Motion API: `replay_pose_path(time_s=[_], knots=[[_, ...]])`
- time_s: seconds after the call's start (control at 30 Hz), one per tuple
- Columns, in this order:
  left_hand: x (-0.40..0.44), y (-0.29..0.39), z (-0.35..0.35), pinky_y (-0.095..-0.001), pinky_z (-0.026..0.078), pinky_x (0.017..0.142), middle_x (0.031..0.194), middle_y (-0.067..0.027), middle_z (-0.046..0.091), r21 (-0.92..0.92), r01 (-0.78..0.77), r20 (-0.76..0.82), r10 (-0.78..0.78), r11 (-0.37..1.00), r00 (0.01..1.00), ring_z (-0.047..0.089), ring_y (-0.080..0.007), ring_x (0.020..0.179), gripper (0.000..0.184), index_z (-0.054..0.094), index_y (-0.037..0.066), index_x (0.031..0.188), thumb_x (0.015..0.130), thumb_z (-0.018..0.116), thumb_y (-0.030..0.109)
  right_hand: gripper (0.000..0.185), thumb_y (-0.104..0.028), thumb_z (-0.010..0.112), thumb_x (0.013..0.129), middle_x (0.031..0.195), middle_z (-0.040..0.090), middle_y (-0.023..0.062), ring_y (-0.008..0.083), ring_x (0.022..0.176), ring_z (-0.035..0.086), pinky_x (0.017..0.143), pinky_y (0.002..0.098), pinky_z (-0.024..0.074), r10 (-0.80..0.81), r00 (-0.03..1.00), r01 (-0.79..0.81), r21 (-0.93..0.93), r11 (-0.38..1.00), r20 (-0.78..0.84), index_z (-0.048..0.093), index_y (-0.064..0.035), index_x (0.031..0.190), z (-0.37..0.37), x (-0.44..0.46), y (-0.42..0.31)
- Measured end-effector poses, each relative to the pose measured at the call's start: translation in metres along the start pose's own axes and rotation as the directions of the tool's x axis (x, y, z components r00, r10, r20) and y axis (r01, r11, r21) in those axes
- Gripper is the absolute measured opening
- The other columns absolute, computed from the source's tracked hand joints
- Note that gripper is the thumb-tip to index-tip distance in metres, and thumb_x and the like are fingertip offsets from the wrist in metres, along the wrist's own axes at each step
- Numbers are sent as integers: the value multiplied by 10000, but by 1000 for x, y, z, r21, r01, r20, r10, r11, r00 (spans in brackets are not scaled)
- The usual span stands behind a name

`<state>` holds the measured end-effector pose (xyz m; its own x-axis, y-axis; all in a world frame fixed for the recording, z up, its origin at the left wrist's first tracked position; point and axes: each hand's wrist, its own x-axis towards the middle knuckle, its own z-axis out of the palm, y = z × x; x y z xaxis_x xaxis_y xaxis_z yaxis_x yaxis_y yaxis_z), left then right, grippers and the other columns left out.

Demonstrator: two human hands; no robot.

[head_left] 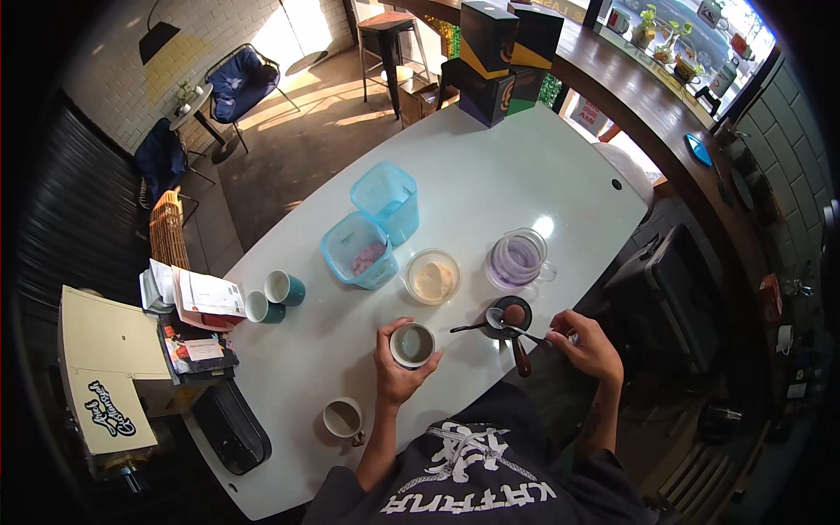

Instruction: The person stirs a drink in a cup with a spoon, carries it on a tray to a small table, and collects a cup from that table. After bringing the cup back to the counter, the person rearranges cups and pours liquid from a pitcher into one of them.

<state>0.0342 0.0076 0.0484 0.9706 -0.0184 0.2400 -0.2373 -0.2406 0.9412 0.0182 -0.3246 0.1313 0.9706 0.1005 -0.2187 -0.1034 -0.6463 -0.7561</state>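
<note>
My left hand (402, 363) is wrapped round a small handleless cup (412, 345), pale inside, held near the table's front side. My right hand (584, 342) pinches the handle end of a metal spoon (523, 332). The spoon's bowl lies over a round black holder (493, 341), which has a brown knob (514, 315) and a brown handle (522, 359). A thin black utensil (466, 329) sticks out to the left of it. Beyond my hands stand a bowl of beige powder (433, 277) and a clear glass jug (516, 260) with a purple tint.
Two translucent blue tubs (385, 197) stand farther back; the nearer one has pinkish contents. A mug (343, 418) sits at front left, two teal cups (285, 289) beyond it. Papers (206, 296) and a black tray (229, 427) line the left edge. Black boxes (490, 61) occupy the far end.
</note>
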Motion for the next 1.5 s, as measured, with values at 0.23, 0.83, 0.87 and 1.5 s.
replay_pose_path(time_s=[0.23,0.83,0.87,1.5], knots=[[-3,0,3,-375,494,957,1273,-160,548,-39,57,32,-56,998,998,595,-231,1093,713,444,37,1232,653,861,54,313,-282,710,887,851,683,170,287,768,651,710,386,498,44,998,-44,10,999,34,645,16,957,8,-5,0],[-1,-2,4,-357,483,966,1254,-165,575,-58,60,15,-60,996,998,600,-231,1087,731,446,31,1234,639,871,44,225,-198,691,881,704,627,204,345,625,593,615,411,455,103,994,-102,37,994,-30,670,26,872,47,8,13],[-1,-1,4,-357,483,966,1254,-165,575,-57,61,20,-60,996,998,600,-231,1087,731,446,31,1234,639,871,44,231,-201,691,882,697,623,202,342,626,596,615,410,456,111,993,-109,50,993,-32,672,29,867,49,8,12],[-1,2,4,-360,477,976,1273,-157,554,-56,97,34,-95,994,995,588,-232,1105,733,443,32,1252,652,864,42,310,-266,690,904,714,651,173,263,612,588,633,373,478,75,992,-60,146,987,-101,667,43,896,50,7,22]])
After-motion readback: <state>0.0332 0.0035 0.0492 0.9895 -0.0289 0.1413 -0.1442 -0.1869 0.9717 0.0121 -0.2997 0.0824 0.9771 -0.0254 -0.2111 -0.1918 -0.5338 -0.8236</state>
